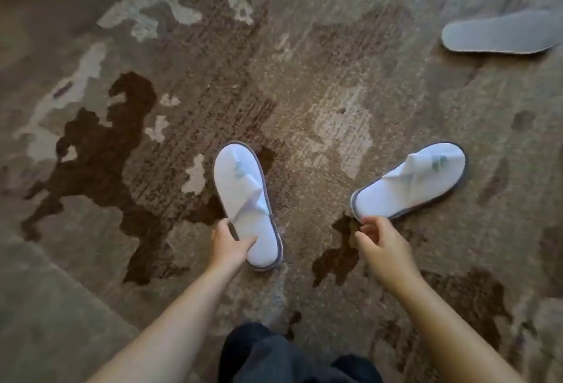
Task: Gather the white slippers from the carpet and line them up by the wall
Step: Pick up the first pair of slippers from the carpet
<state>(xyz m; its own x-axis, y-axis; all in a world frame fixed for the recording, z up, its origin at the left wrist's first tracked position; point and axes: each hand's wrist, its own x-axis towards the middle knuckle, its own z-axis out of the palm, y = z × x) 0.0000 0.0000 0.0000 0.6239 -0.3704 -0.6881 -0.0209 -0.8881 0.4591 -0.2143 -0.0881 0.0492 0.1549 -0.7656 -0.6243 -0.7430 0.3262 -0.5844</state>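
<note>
Head view: left hand (229, 244) fingers clamped on near slipper (243, 200) at its heel; right hand (377, 241) pinching heel rim of right slipper (411, 183). Third slipper (499, 36) sole-up, far right on carpet (304, 78). No wall visible, so gathering's barely started.

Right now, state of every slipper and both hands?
left slipper: sole down on the carpet, heel end gripped by the left hand.
right slipper: sole down, angled, right-hand fingertips at its heel edge.
third slipper: flipped, grey sole up, untouched, far right.
left hand: closed on the left slipper.
right hand: pinching at the right slipper's heel; firm grip unclear.
</note>
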